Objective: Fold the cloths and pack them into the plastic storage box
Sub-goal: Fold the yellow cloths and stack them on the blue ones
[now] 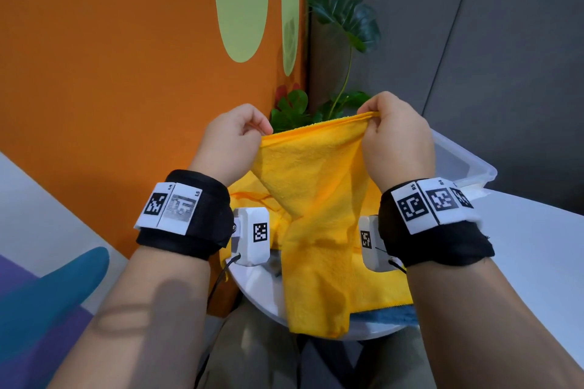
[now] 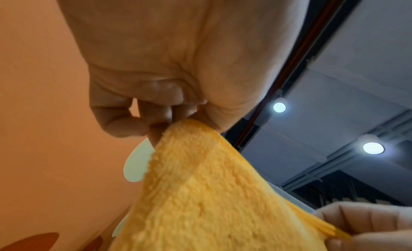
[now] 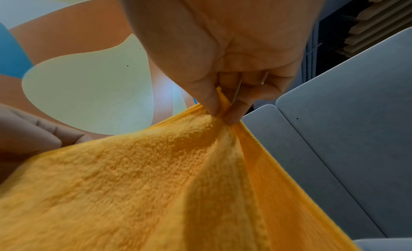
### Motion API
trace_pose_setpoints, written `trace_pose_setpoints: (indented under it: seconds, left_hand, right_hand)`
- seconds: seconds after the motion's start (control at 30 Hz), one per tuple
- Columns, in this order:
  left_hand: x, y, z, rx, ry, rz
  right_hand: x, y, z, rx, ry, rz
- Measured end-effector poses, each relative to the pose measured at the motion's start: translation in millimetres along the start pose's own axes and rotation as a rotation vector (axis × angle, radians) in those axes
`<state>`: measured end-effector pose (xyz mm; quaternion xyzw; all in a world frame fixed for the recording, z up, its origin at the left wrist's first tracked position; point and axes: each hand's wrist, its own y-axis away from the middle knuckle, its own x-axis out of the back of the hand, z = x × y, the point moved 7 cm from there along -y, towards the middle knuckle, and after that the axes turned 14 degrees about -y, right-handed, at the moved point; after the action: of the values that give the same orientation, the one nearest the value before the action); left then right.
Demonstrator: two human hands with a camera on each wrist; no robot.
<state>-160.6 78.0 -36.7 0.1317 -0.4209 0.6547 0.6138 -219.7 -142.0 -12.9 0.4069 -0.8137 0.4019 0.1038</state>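
Hanging yellow cloth (image 1: 311,186), top corners pinched by both hands

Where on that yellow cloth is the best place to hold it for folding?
At its two top corners, from above. The left hand and right hand each pinch a corner of the yellow cloth, so the top hem stretches between them and the rest hangs over the table, probably easiest to fold.
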Motion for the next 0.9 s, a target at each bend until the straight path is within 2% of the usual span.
trace_pose_setpoints:
  seconds: [0.1,0.17,0.33,0.47,0.6,0.7,0.9]
  left_hand:
    - [2.6,2.1,0.2,0.053,0.03,0.031]
    - [4.5,5.0,5.9,0.036,0.024,0.039]
    - [-1.0,16.3,41.0,-0.2,-0.047,-0.024]
    - [-7.9,19.5,52.6,-0.248,-0.14,-0.016]
    - [-6.5,16.4,44.4,-0.204,-0.162,0.011]
    - [-7.7,16.9,43.3,-0.231,-0.135,-0.01]
    - [-10.7,16.7,46.9,-0.276,-0.124,-0.023]
  right_hand:
    - [-1.1,0.8,-0.8,0.003,-0.068,-0.028]
    - [-5.9,3.2,-5.7,0.036,-0.116,-0.09]
    - [-21.9,10.3,-19.0,0.073,-0.237,-0.221]
    - [-31.3,14.1,-26.9,0.076,-0.321,-0.289]
    - [-30.7,14.0,-25.3,0.109,-0.318,-0.257]
    - [-27.2,11.4,-22.1,0.133,-0.283,-0.203]
    - [-31.9,13.8,-23.8,0.161,-0.231,-0.236]
